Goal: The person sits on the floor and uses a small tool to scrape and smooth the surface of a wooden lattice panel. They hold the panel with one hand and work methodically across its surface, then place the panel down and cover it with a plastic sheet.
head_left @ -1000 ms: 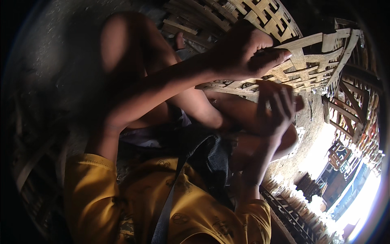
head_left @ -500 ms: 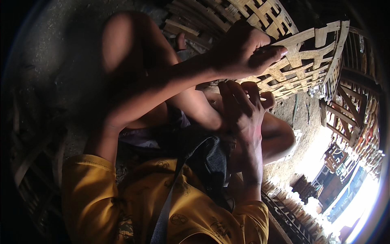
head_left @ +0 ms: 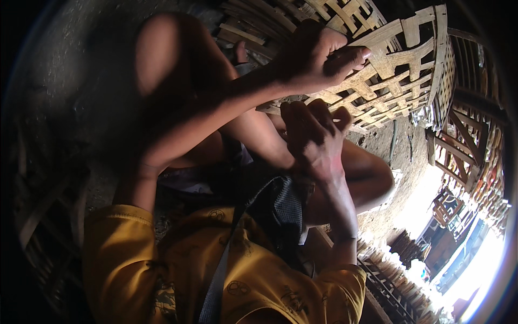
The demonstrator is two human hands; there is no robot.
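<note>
A pale woven bamboo piece [head_left: 396, 81], with open gaps between its flat strips, rises at the upper right. My left hand [head_left: 326, 67] is closed on its strips near the upper middle, thumb pressed toward the fingers. Below it, my right hand [head_left: 315, 135] has bent, curled fingers at the piece's lower edge; what they hold is hidden. My bare legs [head_left: 162, 56] are bent under my arms, and a black mesh bag [head_left: 283, 210] with a strap lies against my yellow shirt.
Loose bamboo strips [head_left: 243, 32] lie at the top middle on the dark ground [head_left: 70, 81]. Wooden frames [head_left: 453, 154] and stacked bamboo stand at the right, beside a bright opening [head_left: 480, 275] at the lower right.
My right hand has moved left, then slightly up, its fingers curling more. My left hand has shifted a little up and left, and the woven piece has moved the same way.
</note>
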